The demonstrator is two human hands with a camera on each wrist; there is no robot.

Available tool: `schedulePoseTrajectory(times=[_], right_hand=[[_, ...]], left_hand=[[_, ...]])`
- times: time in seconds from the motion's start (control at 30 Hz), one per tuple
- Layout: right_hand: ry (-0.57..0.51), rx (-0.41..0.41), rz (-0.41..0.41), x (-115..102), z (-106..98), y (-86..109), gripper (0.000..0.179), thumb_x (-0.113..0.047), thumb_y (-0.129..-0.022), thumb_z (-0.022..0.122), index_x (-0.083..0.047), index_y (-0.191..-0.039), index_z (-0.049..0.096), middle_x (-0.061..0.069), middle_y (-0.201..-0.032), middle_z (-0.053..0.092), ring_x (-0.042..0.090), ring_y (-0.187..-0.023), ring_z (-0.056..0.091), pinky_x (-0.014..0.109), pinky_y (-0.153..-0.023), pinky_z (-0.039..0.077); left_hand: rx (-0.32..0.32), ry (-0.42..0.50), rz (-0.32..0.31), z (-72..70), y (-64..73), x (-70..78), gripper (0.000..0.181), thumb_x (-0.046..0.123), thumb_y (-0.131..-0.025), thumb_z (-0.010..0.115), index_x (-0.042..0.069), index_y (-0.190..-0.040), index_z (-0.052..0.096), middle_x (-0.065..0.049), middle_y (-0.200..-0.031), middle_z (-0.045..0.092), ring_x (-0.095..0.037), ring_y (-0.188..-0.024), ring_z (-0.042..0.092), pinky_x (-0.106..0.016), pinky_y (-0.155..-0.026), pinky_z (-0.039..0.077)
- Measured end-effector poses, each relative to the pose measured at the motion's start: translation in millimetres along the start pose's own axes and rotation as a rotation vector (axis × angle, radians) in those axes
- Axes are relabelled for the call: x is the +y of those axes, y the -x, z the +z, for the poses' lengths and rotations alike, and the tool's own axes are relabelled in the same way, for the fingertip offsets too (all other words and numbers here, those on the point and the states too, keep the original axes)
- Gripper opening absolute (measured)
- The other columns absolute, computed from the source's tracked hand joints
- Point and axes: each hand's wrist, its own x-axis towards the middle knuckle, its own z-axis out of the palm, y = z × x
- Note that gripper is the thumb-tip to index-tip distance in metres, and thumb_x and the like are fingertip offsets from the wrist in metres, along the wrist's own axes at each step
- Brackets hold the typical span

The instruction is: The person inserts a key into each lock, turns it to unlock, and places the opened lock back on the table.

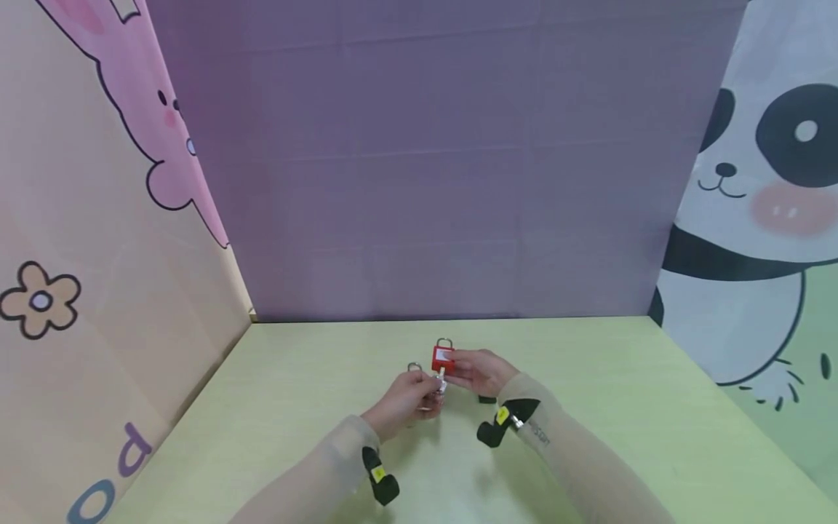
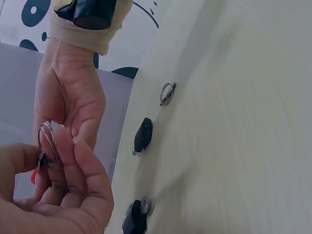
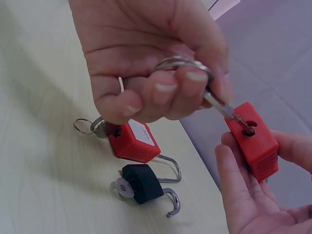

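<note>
My right hand (image 1: 481, 370) holds a red padlock (image 1: 442, 357) by its sides, keyhole face towards the left hand. The padlock's metal shackle points away, at the top in the head view. My left hand (image 1: 414, 399) pinches a metal key (image 3: 222, 103) between thumb and fingers, with its split ring (image 2: 47, 146) lying against the curled fingers. In the right wrist view, the key's tip is at the keyhole (image 3: 249, 128) of the padlock; how deep it sits I cannot tell. Only a red sliver of this padlock shows in the left wrist view.
Below the hands lie a second red padlock (image 3: 136, 141) with a key in it and a black padlock (image 3: 142, 183) with its shackle open and a key in it. The left wrist view shows another black padlock (image 2: 143, 135) and a loose key ring (image 2: 167, 94) on the pale table.
</note>
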Motion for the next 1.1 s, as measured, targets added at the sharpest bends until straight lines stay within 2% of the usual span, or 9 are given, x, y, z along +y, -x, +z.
schedulePoseTrajectory(times=[0.13,0.33,0.6,0.77,1.0,1.1], right_hand=[[0.006,-0.013,0.000,0,1,1.9,0.046,-0.013,-0.095,0.061,0.008,-0.133,0.047,0.016,-0.112,0.068,0.020,-0.096,0.067,0.037,-0.100,0.048],[0.002,-0.006,0.005,0,1,2.6,0.048,-0.014,-0.094,0.062,0.007,-0.135,0.047,0.013,-0.107,0.070,0.019,-0.092,0.068,0.035,-0.098,0.050],[0.000,-0.015,-0.005,3,1,2.6,0.044,-0.011,-0.094,0.062,0.008,-0.131,0.049,0.010,-0.099,0.071,0.017,-0.089,0.069,0.032,-0.094,0.052],[0.018,-0.045,-0.022,5,5,3.7,0.042,-0.010,-0.095,0.060,0.009,-0.131,0.049,0.009,-0.101,0.070,0.016,-0.091,0.067,0.033,-0.096,0.050],[0.052,-0.035,-0.044,3,8,5.4,0.042,-0.011,-0.095,0.060,0.009,-0.130,0.049,0.011,-0.106,0.069,0.016,-0.092,0.066,0.033,-0.095,0.051],[0.070,-0.036,-0.063,2,8,6.6,0.042,-0.011,-0.095,0.060,0.010,-0.130,0.047,0.010,-0.105,0.068,0.016,-0.092,0.066,0.034,-0.097,0.050]], left_hand=[[0.027,0.041,-0.025,4.2,-0.3,2.6,0.016,0.019,-0.098,0.053,0.004,-0.092,0.054,-0.007,-0.085,0.062,-0.014,-0.072,0.059,-0.028,-0.070,0.056],[0.048,0.067,-0.056,6.8,0.3,5.4,0.021,0.020,-0.098,0.054,-0.001,-0.102,0.055,-0.006,-0.086,0.063,-0.015,-0.075,0.060,-0.028,-0.072,0.056],[0.054,0.100,-0.045,9.3,0.4,4.4,0.016,0.019,-0.098,0.053,0.003,-0.098,0.055,-0.005,-0.084,0.062,-0.014,-0.075,0.060,-0.028,-0.073,0.056],[0.085,0.112,-0.043,9.2,-1.1,6.2,0.019,0.019,-0.099,0.050,0.002,-0.104,0.054,-0.007,-0.086,0.061,-0.016,-0.075,0.059,-0.029,-0.073,0.056],[0.133,0.213,-0.043,10.0,-6.9,11.1,0.017,0.017,-0.100,0.051,0.000,-0.104,0.054,-0.004,-0.083,0.059,-0.013,-0.073,0.056,-0.025,-0.070,0.053],[0.137,0.190,-0.061,11.0,-6.6,11.8,0.018,0.019,-0.100,0.052,0.002,-0.105,0.054,-0.004,-0.083,0.060,-0.013,-0.073,0.057,-0.026,-0.070,0.054]])
